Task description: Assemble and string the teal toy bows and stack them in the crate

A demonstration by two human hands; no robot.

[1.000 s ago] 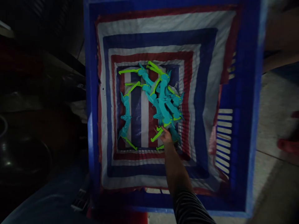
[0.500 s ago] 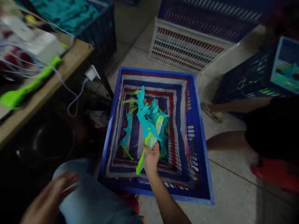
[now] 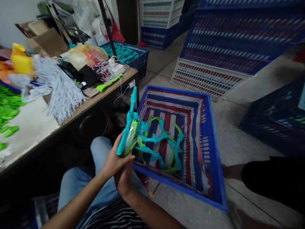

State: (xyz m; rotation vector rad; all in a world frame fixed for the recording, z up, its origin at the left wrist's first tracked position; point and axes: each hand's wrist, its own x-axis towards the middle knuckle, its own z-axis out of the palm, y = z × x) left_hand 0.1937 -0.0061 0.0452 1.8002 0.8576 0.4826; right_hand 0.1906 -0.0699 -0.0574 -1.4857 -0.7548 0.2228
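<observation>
In the head view, the left hand [image 3: 115, 160] is clenched around a glossy turquoise plastic bow-shaped piece with slim lime-green limbs [image 3: 128, 130], its thumb pressed near the lower end. The right hand [image 3: 125, 179] touches it from below and also grasps the lower end, though its fingers are partly hidden. The piece stands tilted upright above the person's faded denim-covered knees, near the left edge of a blue plastic crate with slotted walls [image 3: 217, 165]; a clear, shiny strip shows along its lime-green part.

The crate rests on grey, smooth floor tiles [image 3: 234, 124] and is lined with a wrinkled red, white and blue striped sheet [image 3: 195, 149]. On the lining, several curved turquoise pieces with lime-green ends [image 3: 178, 151] lie crossing one another.

To the left is a worktop with a raw wooden edge [image 3: 60, 127]. On it lie a shaggy bundle of pale grey strands [image 3: 62, 87], a heap of flat, rounded lime-green pieces [image 3: 9, 109], tangled white cables [image 3: 106, 71] and a long lime-green plastic piece [image 3: 109, 83]. Behind the worktop, a dark blue crate [image 3: 143, 65] holds more turquoise pieces [image 3: 124, 52].
</observation>
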